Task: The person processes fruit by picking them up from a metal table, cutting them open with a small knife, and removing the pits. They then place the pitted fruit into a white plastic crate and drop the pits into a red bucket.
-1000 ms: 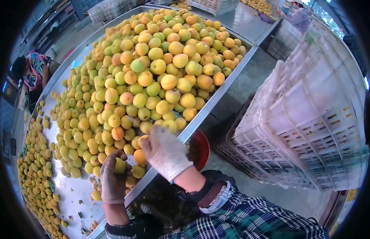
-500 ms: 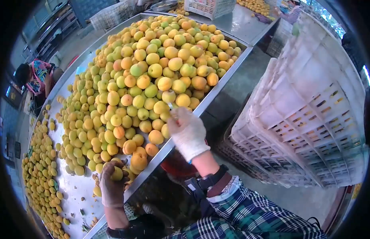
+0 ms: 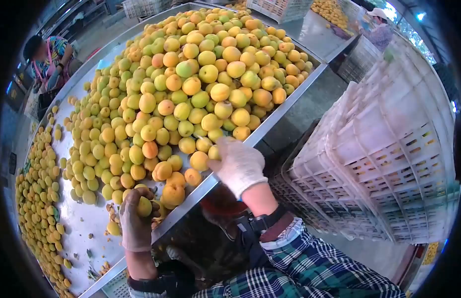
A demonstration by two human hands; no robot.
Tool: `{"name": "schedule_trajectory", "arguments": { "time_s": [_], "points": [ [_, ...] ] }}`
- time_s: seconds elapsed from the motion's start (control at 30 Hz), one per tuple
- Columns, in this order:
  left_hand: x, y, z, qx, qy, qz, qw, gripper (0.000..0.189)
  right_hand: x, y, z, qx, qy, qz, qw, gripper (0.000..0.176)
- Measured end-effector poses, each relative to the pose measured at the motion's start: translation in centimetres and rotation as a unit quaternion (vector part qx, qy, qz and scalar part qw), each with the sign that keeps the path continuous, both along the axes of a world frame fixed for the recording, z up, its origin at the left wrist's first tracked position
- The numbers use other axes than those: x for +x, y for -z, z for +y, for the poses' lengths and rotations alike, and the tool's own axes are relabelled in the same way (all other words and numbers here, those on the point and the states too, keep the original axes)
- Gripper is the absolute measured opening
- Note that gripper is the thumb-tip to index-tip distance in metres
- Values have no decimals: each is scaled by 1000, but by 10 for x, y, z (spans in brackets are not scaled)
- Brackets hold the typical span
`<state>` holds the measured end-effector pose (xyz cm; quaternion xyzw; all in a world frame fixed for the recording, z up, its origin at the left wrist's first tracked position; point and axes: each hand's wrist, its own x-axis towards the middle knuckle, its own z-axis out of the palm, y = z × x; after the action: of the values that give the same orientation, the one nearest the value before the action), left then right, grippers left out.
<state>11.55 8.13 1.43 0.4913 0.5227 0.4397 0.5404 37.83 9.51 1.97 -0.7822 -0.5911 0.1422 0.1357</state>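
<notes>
Fingers of the left hand are closed round an apricot; the right hand is laid against the apricot pile at the desk edge, its hold not discernible

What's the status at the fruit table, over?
Left hand closed on one yellow fruit. Right hand on the pile at the table rim. Crates stacked right, apart from hands.
</notes>
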Motion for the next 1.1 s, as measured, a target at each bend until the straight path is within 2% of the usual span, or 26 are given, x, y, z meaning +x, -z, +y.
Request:
{"name": "schedule_trajectory", "arguments": {
  "time_s": [0.03,0.07,0.17,0.3,0.37,0.43,0.53,0.6,0.73,0.87,1.1],
  "points": [
    [-2,1,0,95,46,110,988,15,-6,-4,1,-36,14,-3,999,43],
    [-5,2,0,189,90,217,953,20,-11,-11,4,-72,27,-6,997,43],
    [-12,0,-3,234,112,221,940,43,-12,-12,12,-118,31,-2,993,45],
    [-16,-6,-13,201,41,180,962,36,-12,-23,17,-153,18,-1,988,43],
    [-23,-8,-12,49,1,50,998,37,-12,-22,17,-136,14,-8,991,40],
    [-29,-9,-14,-47,-33,-52,997,33,-12,-20,22,-157,17,-17,987,36],
    [-33,-6,-19,-92,-75,-125,985,21,-14,-19,19,-137,16,-27,990,32],
    [-32,-6,-19,-105,-104,-128,981,35,-16,-20,19,-142,19,-22,989,34],
    [-36,-5,-18,-110,-144,-144,973,34,-24,-17,14,-100,25,-68,992,43],
    [-44,-6,-16,-108,-205,-181,956,34,-35,-13,16,-111,43,-101,988,49],
    [-57,2,-16,-103,-213,-195,952,39,-33,-11,18,-103,21,-62,993,41]
  ]
}}
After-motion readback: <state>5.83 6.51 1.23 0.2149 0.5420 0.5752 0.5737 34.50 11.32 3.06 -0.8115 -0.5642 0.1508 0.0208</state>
